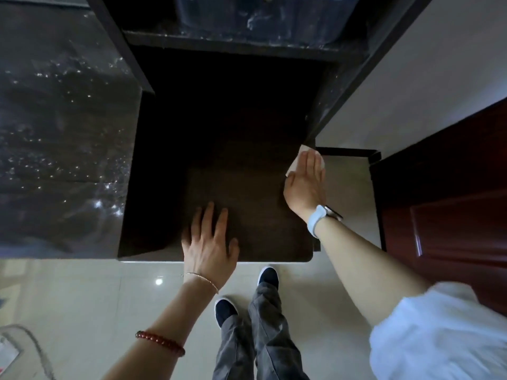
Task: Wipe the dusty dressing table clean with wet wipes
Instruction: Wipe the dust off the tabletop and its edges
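Dark tabletop [219,149], seemingly dust-free

Your left hand [210,242] lies flat on the dark tabletop [219,149], fingers spread near its front edge. Your right hand [306,182] presses a wet wipe [303,152] with straight fingers at the top's right edge, palm facing left. A white watch [319,219] sits on that wrist. Your shoes [267,278] stand on pale tile [82,297] below.

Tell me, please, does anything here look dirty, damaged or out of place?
Yes. The glossy surface on the left and the upper shelf edge carry pale dust specks and smears. Nothing looks broken or spilled. The right hand presses a wipe at the table's right edge.
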A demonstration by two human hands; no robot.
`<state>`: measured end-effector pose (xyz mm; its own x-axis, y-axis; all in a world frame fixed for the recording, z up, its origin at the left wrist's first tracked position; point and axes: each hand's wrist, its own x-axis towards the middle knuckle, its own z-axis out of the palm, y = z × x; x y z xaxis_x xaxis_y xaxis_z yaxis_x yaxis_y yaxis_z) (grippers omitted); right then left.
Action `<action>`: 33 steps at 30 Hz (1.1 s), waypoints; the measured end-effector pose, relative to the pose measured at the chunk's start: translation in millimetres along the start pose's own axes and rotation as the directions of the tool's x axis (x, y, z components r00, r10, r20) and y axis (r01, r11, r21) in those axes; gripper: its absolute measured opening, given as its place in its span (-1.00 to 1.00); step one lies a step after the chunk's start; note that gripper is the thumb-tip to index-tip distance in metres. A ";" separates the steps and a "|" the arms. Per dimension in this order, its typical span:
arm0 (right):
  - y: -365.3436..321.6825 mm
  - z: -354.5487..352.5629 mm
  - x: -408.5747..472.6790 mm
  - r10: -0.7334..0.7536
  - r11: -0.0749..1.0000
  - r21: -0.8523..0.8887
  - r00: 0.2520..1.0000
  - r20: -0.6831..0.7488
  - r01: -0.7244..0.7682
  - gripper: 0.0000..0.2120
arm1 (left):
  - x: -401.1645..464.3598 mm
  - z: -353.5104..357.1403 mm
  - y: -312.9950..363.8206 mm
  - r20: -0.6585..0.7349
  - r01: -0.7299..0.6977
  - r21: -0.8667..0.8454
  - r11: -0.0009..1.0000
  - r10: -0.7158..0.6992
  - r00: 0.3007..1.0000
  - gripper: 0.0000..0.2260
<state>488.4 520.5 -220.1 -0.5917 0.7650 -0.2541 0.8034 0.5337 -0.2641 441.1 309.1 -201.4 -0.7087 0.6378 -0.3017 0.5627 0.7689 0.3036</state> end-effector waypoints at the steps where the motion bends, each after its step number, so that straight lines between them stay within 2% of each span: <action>1: -0.6 -2.4 6.6 0.012 0.999 0.033 1.000 -0.002 -0.011 -0.47 | 5.2 0.6 5.2 0.012 -0.004 0.003 1.000 0.004 1.000 -0.44; 3: 0.3 -2.9 0.4 0.021 0.996 0.091 1.000 -0.018 -0.019 -0.48 | 12.2 0.2 16.3 0.043 -0.011 0.015 1.000 0.010 0.999 -0.44; 5: 6.7 1.6 -26.7 -0.038 0.994 0.101 0.997 -0.060 0.044 -0.48 | 12.7 4.3 25.3 0.097 -0.005 0.031 1.000 0.002 0.995 -0.42; 7: 16.5 6.9 -52.0 -0.110 0.991 0.073 0.993 -0.045 0.113 -0.49 | 8.8 9.7 27.4 0.102 -0.004 0.048 0.999 -0.001 0.995 -0.41; 10: 23.6 0.4 -31.6 -0.099 0.993 0.058 0.995 -0.026 0.100 -0.45 | 7.3 18.1 23.0 0.072 0.010 0.075 0.997 -0.015 0.997 -0.38; 13: 11.5 -11.0 11.6 -0.045 0.992 0.122 0.999 0.016 0.042 -0.48 | 10.4 22.5 19.5 0.017 -0.001 0.122 0.993 -0.001 1.000 -0.38; 16: 7.5 -7.5 9.3 -0.025 0.998 0.057 0.999 -0.023 0.026 -0.48 | 6.1 23.1 21.7 -0.009 0.016 0.070 0.997 -0.015 1.000 -0.36; 20: 15.3 20.3 -58.1 -0.183 0.983 -0.008 0.981 -0.062 0.182 -0.49 | -16.0 17.9 15.0 -0.122 0.101 -0.032 0.994 -0.104 0.987 -0.44; 22: 7.0 38.1 -97.7 -0.237 0.972 -0.003 0.969 -0.067 0.237 -0.48 | -41.8 16.4 -1.4 -0.146 0.150 -0.043 0.988 -0.155 0.977 -0.49; 25: -28.0 60.9 -140.7 -0.313 0.950 -0.002 0.949 -0.048 0.313 -0.48 | -89.2 21.1 -38.1 -0.090 0.248 -0.070 0.966 -0.253 0.963 -0.50; 30: -116.3 98.2 -174.9 -0.549 0.832 0.081 0.836 -0.025 0.549 -0.49 | -144.3 11.9 -111.1 0.038 0.477 -0.195 0.857 -0.479 0.877 -0.33; 33: -148.5 113.5 -188.6 -0.511 0.845 0.127 0.854 -0.094 0.519 -0.47 | -157.3 -5.6 -154.4 0.004 0.464 -0.227 0.856 -0.476 0.880 -0.32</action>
<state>473.1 256.1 -238.5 -0.9100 0.4147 0.0050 0.3632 0.8026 -0.4732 463.3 89.7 -195.8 -0.8894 0.1952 -0.4133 0.0563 0.9441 0.3249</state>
